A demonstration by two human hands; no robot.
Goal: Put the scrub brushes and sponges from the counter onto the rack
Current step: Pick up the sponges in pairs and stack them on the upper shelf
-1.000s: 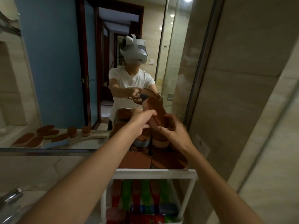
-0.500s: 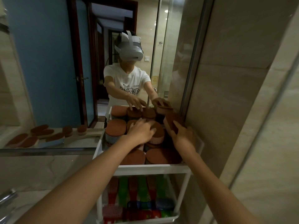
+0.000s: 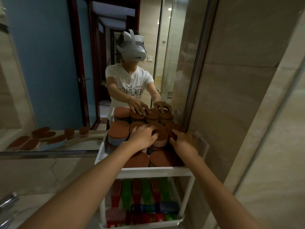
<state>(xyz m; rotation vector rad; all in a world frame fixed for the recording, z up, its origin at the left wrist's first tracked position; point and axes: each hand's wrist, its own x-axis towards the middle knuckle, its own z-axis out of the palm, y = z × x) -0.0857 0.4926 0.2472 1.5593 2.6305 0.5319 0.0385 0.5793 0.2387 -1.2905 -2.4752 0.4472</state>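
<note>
A white rack stands against the mirror, its top shelf packed with brown-topped sponges. My left hand lies flat on the middle sponges, fingers spread and holding nothing. My right hand grips a tilted brown sponge at the shelf's back right corner, beside a pink-bodied sponge. Two more brown sponges lie at the front. Red and green scrub brushes fill the lower shelf.
The mirror behind the rack reflects a person and several brown brushes lying on the counter. A marble counter with a faucet is on the left. A tiled wall closes in on the right.
Both hands came down from holding a brown sponge in the air. The sponge now sits tilted at the shelf's back right, and my left hand has let go and rests on the pile.
</note>
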